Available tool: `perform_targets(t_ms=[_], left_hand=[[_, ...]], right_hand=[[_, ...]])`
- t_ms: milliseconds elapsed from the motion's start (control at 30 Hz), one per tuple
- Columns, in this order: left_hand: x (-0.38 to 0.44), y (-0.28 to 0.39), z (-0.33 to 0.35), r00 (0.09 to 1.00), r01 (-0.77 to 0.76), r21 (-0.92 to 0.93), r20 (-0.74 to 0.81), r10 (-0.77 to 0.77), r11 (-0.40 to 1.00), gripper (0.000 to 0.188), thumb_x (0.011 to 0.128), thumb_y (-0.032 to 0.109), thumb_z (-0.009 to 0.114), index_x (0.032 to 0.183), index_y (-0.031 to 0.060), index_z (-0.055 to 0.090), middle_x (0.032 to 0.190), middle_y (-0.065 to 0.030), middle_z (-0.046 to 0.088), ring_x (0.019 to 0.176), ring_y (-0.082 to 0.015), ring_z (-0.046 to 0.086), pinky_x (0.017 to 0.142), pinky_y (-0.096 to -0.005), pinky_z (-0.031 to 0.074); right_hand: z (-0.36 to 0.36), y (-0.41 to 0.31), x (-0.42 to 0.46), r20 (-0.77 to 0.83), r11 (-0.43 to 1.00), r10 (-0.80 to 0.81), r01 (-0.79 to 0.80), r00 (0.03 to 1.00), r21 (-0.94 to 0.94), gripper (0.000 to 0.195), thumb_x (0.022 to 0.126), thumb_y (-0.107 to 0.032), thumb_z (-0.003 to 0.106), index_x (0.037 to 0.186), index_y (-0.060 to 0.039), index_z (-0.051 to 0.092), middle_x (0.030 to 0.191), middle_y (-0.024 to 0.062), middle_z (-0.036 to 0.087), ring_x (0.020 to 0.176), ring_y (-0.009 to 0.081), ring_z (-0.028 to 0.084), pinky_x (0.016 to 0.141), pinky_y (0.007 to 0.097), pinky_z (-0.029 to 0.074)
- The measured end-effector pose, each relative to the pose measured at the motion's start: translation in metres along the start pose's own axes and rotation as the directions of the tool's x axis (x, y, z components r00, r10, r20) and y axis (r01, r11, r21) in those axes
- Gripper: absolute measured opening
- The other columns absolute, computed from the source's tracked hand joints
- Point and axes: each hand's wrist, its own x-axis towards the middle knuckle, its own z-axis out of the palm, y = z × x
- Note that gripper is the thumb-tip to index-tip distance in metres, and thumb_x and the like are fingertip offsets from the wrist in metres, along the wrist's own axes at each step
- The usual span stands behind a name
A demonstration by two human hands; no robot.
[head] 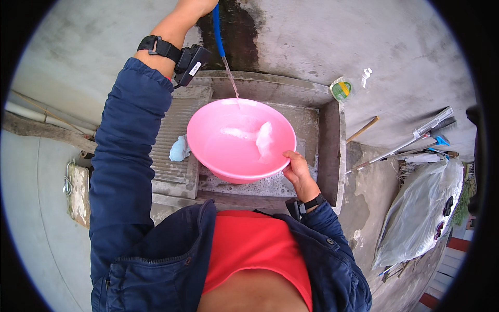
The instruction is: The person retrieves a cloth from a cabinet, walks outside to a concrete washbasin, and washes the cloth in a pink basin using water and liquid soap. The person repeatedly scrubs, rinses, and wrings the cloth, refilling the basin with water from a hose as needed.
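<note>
My right hand (298,171) grips the near right rim of a pink plastic basin (234,156), held over a concrete washing sink (331,156). At the top edge my left hand (197,7) is partly cut off beside a blue hose (218,31); its grip is not clearly visible. Water runs from the hose into the basin. In the basin lie some water and a wet white cloth (264,138), with a patch of foam to its left. A light blue cloth (179,148) rests on the ribbed washboard (167,117), left of the basin.
Suds cover part of the sink floor. A clear bottle with a green and yellow label (341,90) stands at the sink's back right corner. To the right are a wooden handle (362,129), long-handled tools (393,150) and a heap under plastic sheeting (421,210). A concrete wall rises behind.
</note>
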Motion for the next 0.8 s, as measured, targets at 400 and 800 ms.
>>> perform_targets(t_ms=[400, 800], left_hand=[[-0.001, -0.003, 0.001, 0.999, 0.041, -0.079, 0.004, -0.041, 0.996, 0.041, 0.095, 0.03, 0.035, 0.093, -0.003, 0.06, 0.092, -0.032, 0.062, 0.09, -0.0474, 0.059, 0.077, -0.0516, 0.046], [0.0, -0.005, 0.004, 1.0, -0.011, 0.055, -0.013, 0.011, 0.998, 0.04, 0.096, 0.028, 0.034, 0.096, -0.0032, 0.059, 0.093, -0.0325, 0.061, 0.087, -0.0488, 0.06, 0.078, -0.0531, 0.047]], right_hand=[[-0.033, 0.062, 0.03, 0.147, 0.942, 0.247, -0.273, 0.958, 0.195, 0.048, 0.072, -0.001, 0.057, 0.119, 0.0069, 0.05, 0.113, 0.019, 0.059, 0.107, 0.0331, 0.058, 0.102, 0.0444, 0.044], [-0.008, -0.002, 0.027, 0.048, 0.941, -0.332, 0.334, 0.942, -0.046, 0.025, 0.076, 0.01, 0.05, 0.097, 0.0005, 0.06, 0.089, 0.0104, 0.066, 0.075, 0.0198, 0.064, 0.072, 0.0317, 0.055]])
